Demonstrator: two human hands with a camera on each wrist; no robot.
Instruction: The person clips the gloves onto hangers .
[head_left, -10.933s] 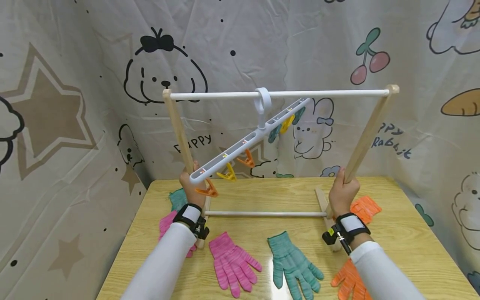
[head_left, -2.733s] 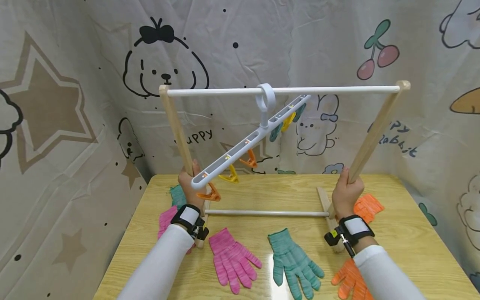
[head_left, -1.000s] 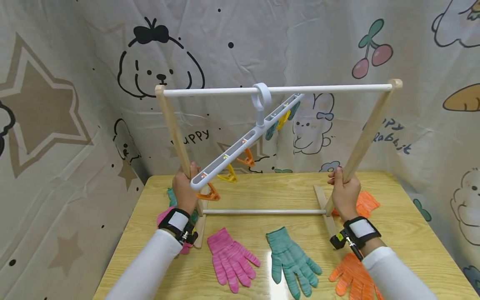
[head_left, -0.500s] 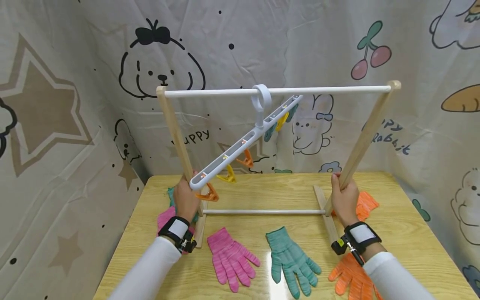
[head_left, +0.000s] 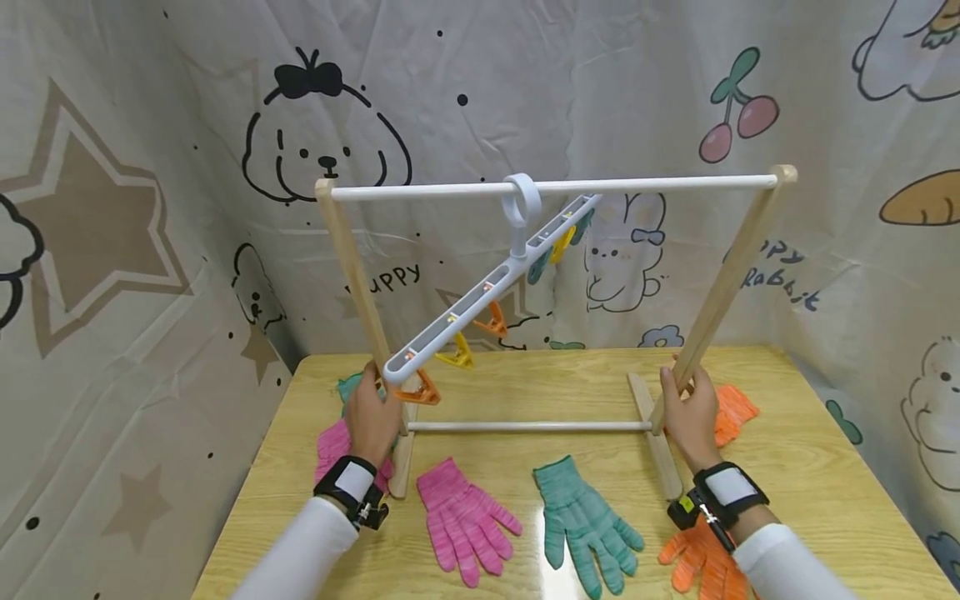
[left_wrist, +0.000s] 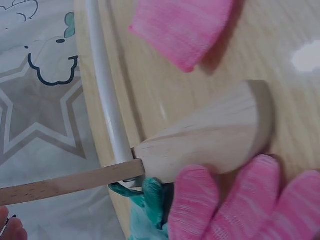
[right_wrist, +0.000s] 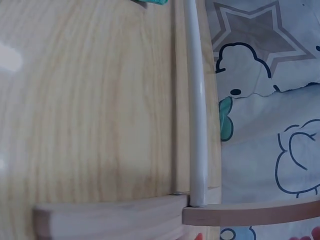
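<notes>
A wooden stand [head_left: 723, 292] with white crossbars is on the table. Its left post [head_left: 354, 279] passes between the thumb and fingers of my left hand [head_left: 371, 421], low down. My right hand [head_left: 692, 421] is round the lower right post in much the same way; how firmly either hand holds is hard to tell. From the top bar [head_left: 652, 185] hangs a pale blue clip hanger [head_left: 457, 312] by its ring, slanting towards the left hand. Orange, yellow and green clips are on it, the nearest orange clip [head_left: 420, 390] beside the left hand. Fingertips show at the wrist views' lower corners.
On the wooden table [head_left: 495, 387] lie a pink glove [head_left: 467, 525] and a green glove [head_left: 588, 525] in front. An orange glove [head_left: 705, 558] is partly under the right wrist; another orange piece [head_left: 735, 414] lies behind. More pink [head_left: 333, 446] and green gloves lie by the left foot.
Both hands have slid down the posts, from higher up to near the lower crossbar. The stand, hanger and gloves keep their places; the head view has shifted slightly.
</notes>
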